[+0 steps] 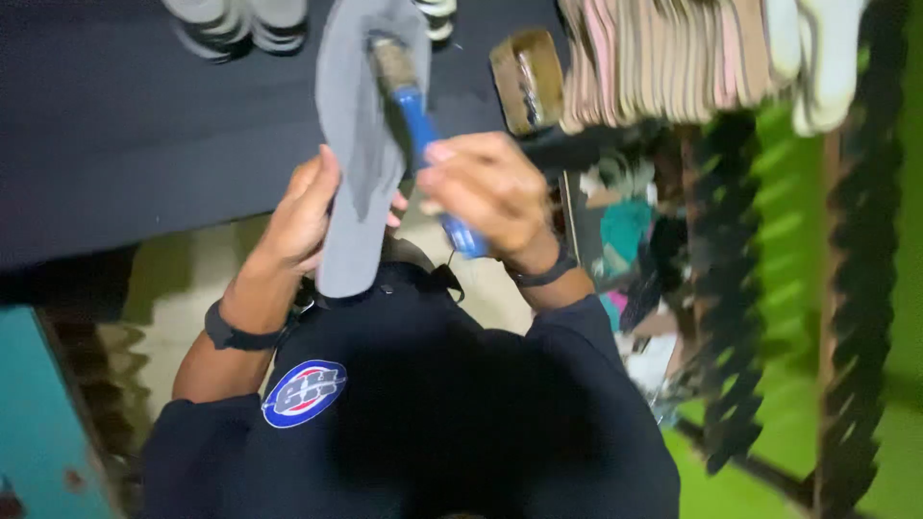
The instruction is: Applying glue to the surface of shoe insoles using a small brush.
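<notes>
My left hand (300, 216) grips the edge of a grey shoe sole (358, 144), holding it upright in front of my chest. My right hand (490, 192) is closed round the blue handle of a brush (415, 115). The brush's dirty bristle head rests on the upper part of the sole. Both wrists wear dark bands. My dark shirt with a round blue and red patch fills the lower middle of the view.
A black table (125, 125) lies beyond the hands, with an open tin (527, 79) near its right edge and round stacked things at the top left. A row of pale soles (673, 58) stands at the top right. Green racks and clutter fill the right side.
</notes>
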